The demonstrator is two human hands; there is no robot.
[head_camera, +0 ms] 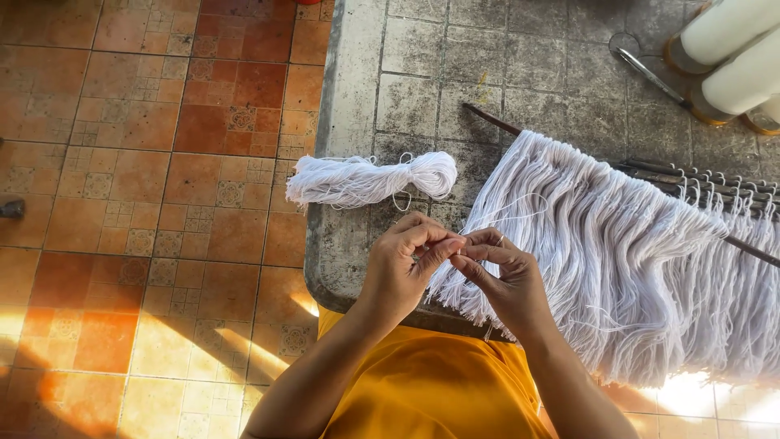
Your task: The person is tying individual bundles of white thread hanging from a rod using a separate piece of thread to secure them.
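Sunlit orange patterned floor tiles (pixel 146 203) lie beside a worn grey tiled table (pixel 455 65).

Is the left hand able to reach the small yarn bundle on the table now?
Probably yes. The bundle lies just beyond the left hand with bare table between them, but that hand now pinches threads together with the right hand.

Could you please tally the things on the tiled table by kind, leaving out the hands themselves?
Loose white yarn bundle: 1
White fringe hanging from rods: 1
Dark rods: at least 2
White cylinders with amber rims: 3, the third barely in view
Metal tool near the cylinders: 1
Total: at least 8

Both hands, left hand and right hand, pinch strands of the fringe.
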